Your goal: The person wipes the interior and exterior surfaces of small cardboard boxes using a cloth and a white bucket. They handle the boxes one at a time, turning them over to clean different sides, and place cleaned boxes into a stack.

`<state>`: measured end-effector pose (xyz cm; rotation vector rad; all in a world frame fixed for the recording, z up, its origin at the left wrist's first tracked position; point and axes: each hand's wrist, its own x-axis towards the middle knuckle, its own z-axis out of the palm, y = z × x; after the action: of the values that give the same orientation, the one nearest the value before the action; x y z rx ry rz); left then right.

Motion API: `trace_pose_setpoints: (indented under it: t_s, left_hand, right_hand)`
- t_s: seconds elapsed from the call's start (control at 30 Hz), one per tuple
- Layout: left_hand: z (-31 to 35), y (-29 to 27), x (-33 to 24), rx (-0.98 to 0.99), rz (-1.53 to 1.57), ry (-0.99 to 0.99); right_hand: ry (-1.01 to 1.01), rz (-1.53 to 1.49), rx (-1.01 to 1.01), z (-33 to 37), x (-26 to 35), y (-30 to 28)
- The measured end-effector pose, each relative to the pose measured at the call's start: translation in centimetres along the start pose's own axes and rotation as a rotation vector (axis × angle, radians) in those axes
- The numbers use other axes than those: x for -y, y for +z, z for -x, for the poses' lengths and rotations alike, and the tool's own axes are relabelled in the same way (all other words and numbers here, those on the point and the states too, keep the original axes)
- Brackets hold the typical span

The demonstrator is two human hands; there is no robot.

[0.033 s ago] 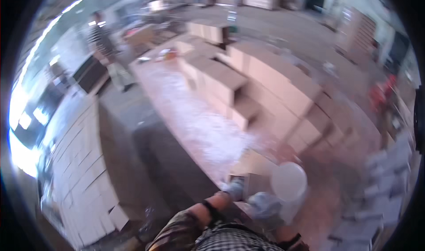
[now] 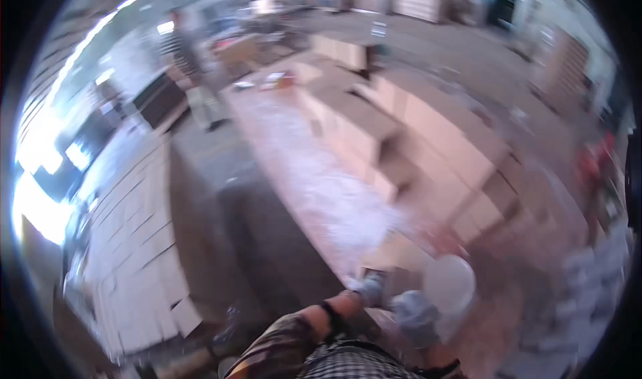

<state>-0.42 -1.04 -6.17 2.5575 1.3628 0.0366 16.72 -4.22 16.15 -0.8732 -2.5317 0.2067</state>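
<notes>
A cardboard box [image 2: 399,253] sits on the near end of the long reddish table. My left hand [image 2: 372,289], in a grey glove, is at the box's near left corner, close to a dark patch there. Just in front of the box is my right hand [image 2: 416,312], also in a grey glove and bulky in outline. Motion blur smears the fingers of both hands, and I cannot make out their grip. Beside the box and my right hand stands a whitish bucket [image 2: 449,285] with a pale round top.
Stacked cardboard boxes [image 2: 428,128] cover the table's right side; clear plastic film [image 2: 328,171] lies along its left. A long row of packed cartons [image 2: 137,245] stands at the left. Beyond, a person [image 2: 190,71] in a striped top stands by a dark crate. Grey stacks [image 2: 575,305] are at the right.
The whole view has shifted, so the table, boxes and person appear farther right in the picture. My hands stay beside the same box and bucket.
</notes>
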Motion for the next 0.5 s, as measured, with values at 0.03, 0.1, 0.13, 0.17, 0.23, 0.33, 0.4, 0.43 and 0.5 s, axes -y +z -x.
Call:
trace_pose_setpoints:
  t_s: [0.03,0.1,0.13,0.17,0.23,0.33,0.4,0.43,0.5]
  left_hand:
    - [-1.6,-2.9,-1.4,-0.061,0.191,-0.009]
    - [-2.7,-7.8,-3.5,-0.111,0.484,-0.062]
    - [-2.2,-10.7,-4.0,-0.01,0.437,-0.101]
    - [-1.2,-10.6,-3.7,-0.119,0.471,0.018]
    - [-0.4,-8.2,-3.5,-0.219,0.544,-0.026]
    - [0.3,-6.5,-3.3,-0.304,0.602,-0.084]
    - [-0.3,-8.1,-3.1,-0.249,0.556,-0.024]
    - [-0.1,-8.6,-3.1,-0.186,0.51,0.01]
    - [0.0,-8.1,-3.0,-0.285,0.496,0.043]
  right_hand:
    - [0.199,0.101,-0.047,1.2,-2.5,2.0]
    - [0.441,-0.022,-0.31,1.8,-8.7,5.8]
    - [0.455,-0.033,-0.344,1.2,-10.9,6.1]
    - [0.475,-0.043,-0.365,0.9,-11.6,6.5]
    - [0.478,-0.053,-0.332,1.6,-10.0,7.1]
    - [0.435,0.035,-0.271,4.0,-4.9,5.3]
    - [0.036,1.138,-0.102,8.8,-5.2,7.3]
    - [0.027,1.135,-0.106,7.6,-4.5,6.1]
    - [0.028,0.177,-0.162,5.2,-3.8,3.3]
